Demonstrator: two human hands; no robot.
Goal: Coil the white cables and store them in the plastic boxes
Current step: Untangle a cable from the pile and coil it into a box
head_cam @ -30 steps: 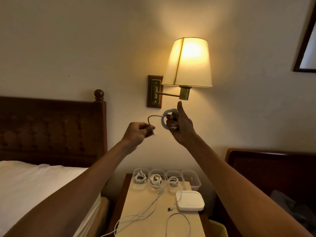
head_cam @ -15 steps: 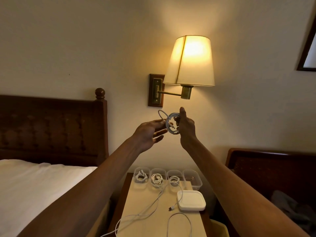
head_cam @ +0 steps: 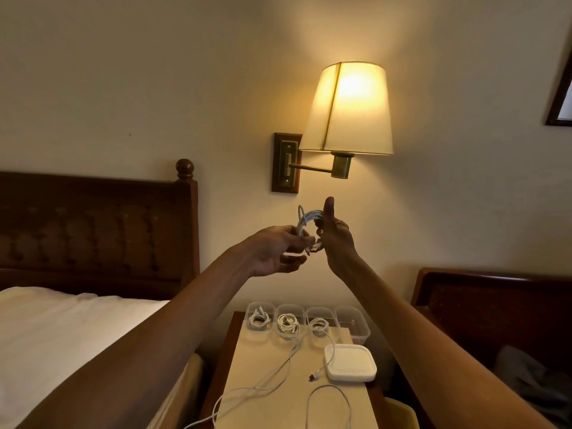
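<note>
Both hands are raised in front of the wall below the lamp. My right hand (head_cam: 335, 235) grips a coiled white cable (head_cam: 305, 221), thumb pointing up. My left hand (head_cam: 278, 250) pinches the coil's lower left side, near the cable's plug end (head_cam: 313, 249). Far below on the nightstand stand several clear plastic boxes (head_cam: 353, 325) in a row; three hold coiled cables and the rightmost looks empty. Loose white cables (head_cam: 278, 371) trail across the tabletop toward me.
A stack of white lids (head_cam: 349, 362) lies right of the loose cables on the beige tabletop (head_cam: 269, 351). A lit wall lamp (head_cam: 348, 109) hangs above the hands. A bed (head_cam: 62, 335) with a dark headboard is on the left, another dark headboard (head_cam: 495, 305) on the right.
My left hand came in from the left, where it pulled the cable's free end, and now pinches the coil. Both hands have sunk slightly below the lamp.
</note>
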